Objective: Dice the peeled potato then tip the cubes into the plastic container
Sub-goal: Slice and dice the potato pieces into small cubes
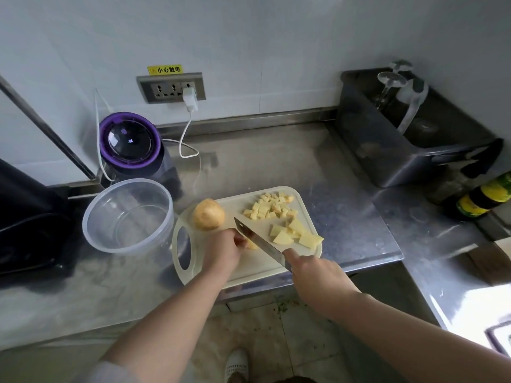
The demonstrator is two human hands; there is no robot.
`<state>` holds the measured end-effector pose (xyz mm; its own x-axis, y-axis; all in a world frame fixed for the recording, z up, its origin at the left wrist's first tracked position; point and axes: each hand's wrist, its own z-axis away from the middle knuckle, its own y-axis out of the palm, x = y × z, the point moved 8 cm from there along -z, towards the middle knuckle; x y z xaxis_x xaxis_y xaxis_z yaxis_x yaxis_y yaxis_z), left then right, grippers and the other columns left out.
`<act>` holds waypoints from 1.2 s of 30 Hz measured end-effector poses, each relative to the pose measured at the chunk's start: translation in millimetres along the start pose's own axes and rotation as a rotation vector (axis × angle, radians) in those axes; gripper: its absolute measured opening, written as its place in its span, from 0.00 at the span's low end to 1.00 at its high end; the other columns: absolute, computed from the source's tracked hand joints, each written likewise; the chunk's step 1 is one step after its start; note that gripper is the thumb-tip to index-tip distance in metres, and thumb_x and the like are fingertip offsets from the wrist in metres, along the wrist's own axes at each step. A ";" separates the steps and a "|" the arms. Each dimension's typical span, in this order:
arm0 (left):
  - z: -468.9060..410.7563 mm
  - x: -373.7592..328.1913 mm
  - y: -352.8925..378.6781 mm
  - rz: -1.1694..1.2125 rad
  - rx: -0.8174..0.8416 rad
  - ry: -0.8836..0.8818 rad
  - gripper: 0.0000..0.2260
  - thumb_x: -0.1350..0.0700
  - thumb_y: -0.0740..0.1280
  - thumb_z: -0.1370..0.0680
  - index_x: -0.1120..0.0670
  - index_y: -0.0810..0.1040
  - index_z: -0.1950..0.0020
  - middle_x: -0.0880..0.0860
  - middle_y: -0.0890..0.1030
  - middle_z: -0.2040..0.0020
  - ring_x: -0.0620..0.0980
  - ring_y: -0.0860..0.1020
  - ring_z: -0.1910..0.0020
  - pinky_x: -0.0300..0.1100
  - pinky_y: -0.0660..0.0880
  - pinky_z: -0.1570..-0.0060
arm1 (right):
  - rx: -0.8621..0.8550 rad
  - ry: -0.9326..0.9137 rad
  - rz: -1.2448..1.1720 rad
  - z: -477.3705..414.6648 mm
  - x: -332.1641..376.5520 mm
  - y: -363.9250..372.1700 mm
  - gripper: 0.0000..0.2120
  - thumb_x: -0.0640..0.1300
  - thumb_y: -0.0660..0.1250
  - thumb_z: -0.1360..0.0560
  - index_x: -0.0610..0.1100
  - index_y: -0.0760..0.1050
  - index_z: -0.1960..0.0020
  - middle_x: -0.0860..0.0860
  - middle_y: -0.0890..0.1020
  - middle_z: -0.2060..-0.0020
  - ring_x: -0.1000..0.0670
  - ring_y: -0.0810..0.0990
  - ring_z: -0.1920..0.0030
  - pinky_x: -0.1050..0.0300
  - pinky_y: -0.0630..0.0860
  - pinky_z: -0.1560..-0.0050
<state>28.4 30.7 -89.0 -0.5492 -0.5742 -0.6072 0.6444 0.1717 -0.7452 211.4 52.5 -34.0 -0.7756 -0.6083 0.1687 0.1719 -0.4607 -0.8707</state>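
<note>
A white cutting board (249, 268) lies on the steel counter. My left hand (222, 248) holds down a piece of potato (251, 245), mostly hidden under the fingers. My right hand (315, 275) grips the handle of a knife (258, 241); the blade rests against that piece. A pile of small potato cubes (269, 207) lies at the far side of the board, with larger wedges (297, 233) beside the blade. A whole round potato (208, 214) sits at the board's left. The clear plastic container (99, 233) stands left of the board and looks empty.
A purple-lidded appliance (130, 142) with a white cable stands behind the container. A dark object (25, 217) sits at far left. A grey bin (387, 150) and bottles (481, 199) stand at the right. The counter edge runs just under the board.
</note>
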 end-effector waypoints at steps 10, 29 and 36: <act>-2.0 1.0 2.5 -0.006 -0.008 0.011 0.09 0.55 0.67 0.22 0.56 0.81 0.44 0.54 0.83 0.47 0.53 0.79 0.46 0.44 0.72 0.43 | 0.040 -0.010 0.041 2.9 8.9 4.2 0.20 0.31 0.56 0.24 0.46 0.61 0.36 0.49 0.73 0.61 0.49 0.72 0.66 0.55 0.71 0.65; 1.9 -7.9 -1.1 -0.055 0.005 0.075 0.07 0.56 0.67 0.22 0.57 0.80 0.48 0.53 0.82 0.51 0.52 0.78 0.50 0.41 0.70 0.51 | 0.022 0.041 0.059 1.2 -10.8 9.6 0.22 0.30 0.56 0.25 0.47 0.60 0.35 0.49 0.75 0.59 0.47 0.76 0.63 0.54 0.71 0.64; 4.6 -32.7 -54.8 0.104 -0.232 0.187 0.09 0.64 0.62 0.22 0.52 0.79 0.50 0.48 0.79 0.50 0.44 0.75 0.53 0.35 0.69 0.54 | -0.145 -0.083 0.300 20.1 -33.1 -24.2 0.32 0.35 0.61 0.21 0.51 0.52 0.23 0.49 0.71 0.34 0.45 0.80 0.52 0.54 0.79 0.51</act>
<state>13.5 36.3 -27.0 -0.5884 -0.3907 -0.7079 0.5758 0.4121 -0.7061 245.1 70.8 -9.2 -0.6500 -0.7564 -0.0730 0.2925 -0.1603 -0.9427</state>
